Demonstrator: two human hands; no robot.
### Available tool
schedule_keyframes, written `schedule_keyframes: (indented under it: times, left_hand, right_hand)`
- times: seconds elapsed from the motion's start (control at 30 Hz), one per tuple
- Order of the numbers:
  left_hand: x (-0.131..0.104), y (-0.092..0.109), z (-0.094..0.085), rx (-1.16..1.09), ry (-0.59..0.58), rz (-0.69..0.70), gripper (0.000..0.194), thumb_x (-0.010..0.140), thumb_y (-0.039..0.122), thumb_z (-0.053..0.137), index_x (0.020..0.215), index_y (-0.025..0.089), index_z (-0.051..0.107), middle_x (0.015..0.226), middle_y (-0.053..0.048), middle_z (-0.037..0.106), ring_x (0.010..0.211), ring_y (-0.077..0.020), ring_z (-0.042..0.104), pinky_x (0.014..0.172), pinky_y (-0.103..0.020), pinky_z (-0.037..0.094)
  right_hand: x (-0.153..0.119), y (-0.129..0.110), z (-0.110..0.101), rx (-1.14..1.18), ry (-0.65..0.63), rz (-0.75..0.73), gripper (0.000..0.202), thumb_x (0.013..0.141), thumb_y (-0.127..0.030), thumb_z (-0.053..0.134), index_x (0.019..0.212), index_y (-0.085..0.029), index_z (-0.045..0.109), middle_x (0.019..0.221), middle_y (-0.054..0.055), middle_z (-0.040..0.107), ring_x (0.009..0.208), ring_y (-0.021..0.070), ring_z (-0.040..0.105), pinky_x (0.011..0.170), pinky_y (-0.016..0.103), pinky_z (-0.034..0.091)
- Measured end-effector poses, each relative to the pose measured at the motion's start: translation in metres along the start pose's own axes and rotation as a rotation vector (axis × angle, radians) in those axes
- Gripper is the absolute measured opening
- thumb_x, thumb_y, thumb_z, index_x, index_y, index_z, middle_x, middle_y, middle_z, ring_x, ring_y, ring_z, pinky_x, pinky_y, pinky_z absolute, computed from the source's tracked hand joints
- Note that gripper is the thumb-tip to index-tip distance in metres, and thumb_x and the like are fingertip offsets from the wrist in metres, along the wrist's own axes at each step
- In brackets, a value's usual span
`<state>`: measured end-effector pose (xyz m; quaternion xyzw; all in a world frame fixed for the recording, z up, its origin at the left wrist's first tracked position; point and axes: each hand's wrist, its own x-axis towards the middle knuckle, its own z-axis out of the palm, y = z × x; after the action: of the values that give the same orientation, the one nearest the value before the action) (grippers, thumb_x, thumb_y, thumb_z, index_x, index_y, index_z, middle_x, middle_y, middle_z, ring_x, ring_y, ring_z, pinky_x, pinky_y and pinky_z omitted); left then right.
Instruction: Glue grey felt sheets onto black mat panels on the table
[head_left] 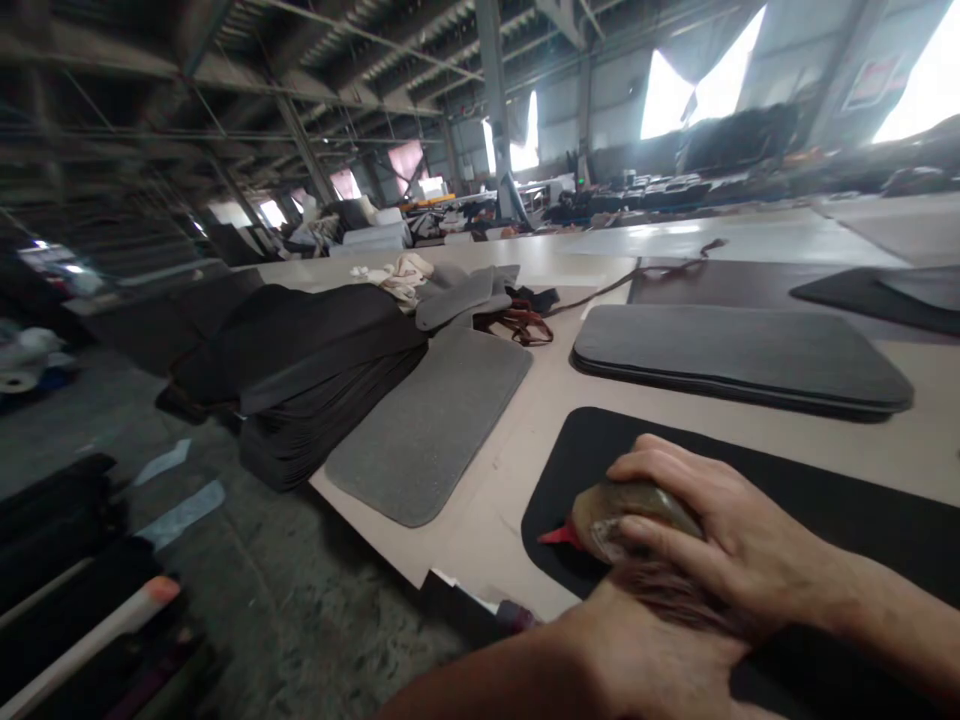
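My right hand [697,510] is wrapped round a squeeze bottle [596,520] with a dark yellowish body. The bottle lies tilted, its red pointed nozzle [559,536] aimed left, low over the corner of a black rounded panel [555,480]. Crossing from the bottom left, my left hand [660,645] is just below the bottle. Its fingers are hidden, so their grip does not show. Some ridged brown material [679,588] shows between the two hands; what it is I cannot make out.
A stack of grey rounded panels [739,345] lies behind the black panel. Left are a single grey panel [442,430], a pile of dark sheets [315,350] and brown straps [525,325]. The table's edge [367,535] drops to the floor, where dark rolls [60,530] lie.
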<state>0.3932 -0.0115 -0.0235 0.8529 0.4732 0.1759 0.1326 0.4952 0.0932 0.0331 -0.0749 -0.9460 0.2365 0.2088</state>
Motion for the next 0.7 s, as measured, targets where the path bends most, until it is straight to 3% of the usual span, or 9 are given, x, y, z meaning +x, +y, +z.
schedule_keyframes:
  times: [0.33, 0.5, 0.6, 0.7]
  left_hand:
    - [-0.002, -0.001, -0.005, -0.081, -0.124, -0.065, 0.085, 0.090, 0.066, 0.052, 0.159, 0.029, 0.019, 0.163, -0.004, 0.032, 0.147, -0.0397, 0.031, 0.120, -0.056, 0.024]
    - [-0.002, 0.000, -0.005, -0.107, -0.135, -0.059, 0.077, 0.096, 0.067, 0.037, 0.156, 0.019, 0.030, 0.166, -0.010, 0.024, 0.154, -0.0348, 0.012, 0.123, -0.056, 0.007]
    - [-0.001, -0.003, -0.001, -0.136, -0.106, -0.025, 0.079, 0.095, 0.070, 0.032, 0.155, 0.018, 0.033, 0.165, -0.009, 0.027, 0.155, -0.0299, 0.000, 0.124, -0.054, -0.005]
    - [-0.001, -0.006, 0.005, -0.177, -0.101, -0.021, 0.082, 0.094, 0.073, 0.030, 0.156, 0.019, 0.030, 0.166, -0.008, 0.024, 0.155, -0.0293, -0.003, 0.124, -0.054, -0.007]
  right_hand:
    - [0.004, 0.003, -0.004, -0.033, -0.079, -0.050, 0.025, 0.102, -0.044, 0.048, 0.111, -0.022, 0.055, 0.098, 0.005, 0.057, 0.082, 0.0186, 0.056, 0.071, 0.033, 0.044]
    - [0.015, 0.016, -0.006, -0.148, -0.042, -0.042, 0.025, 0.101, -0.044, 0.049, 0.111, -0.022, 0.056, 0.102, 0.006, 0.059, 0.085, 0.0201, 0.056, 0.073, 0.034, 0.043]
    - [0.022, 0.029, -0.009, -0.212, -0.008, 0.001, 0.027, 0.100, -0.045, 0.050, 0.113, -0.022, 0.056, 0.103, 0.005, 0.059, 0.083, 0.0202, 0.057, 0.072, 0.034, 0.042]
    - [0.030, 0.044, -0.012, -0.272, 0.034, 0.039, 0.026, 0.100, -0.044, 0.049, 0.112, -0.022, 0.056, 0.103, 0.005, 0.059, 0.085, 0.0207, 0.058, 0.075, 0.034, 0.042]
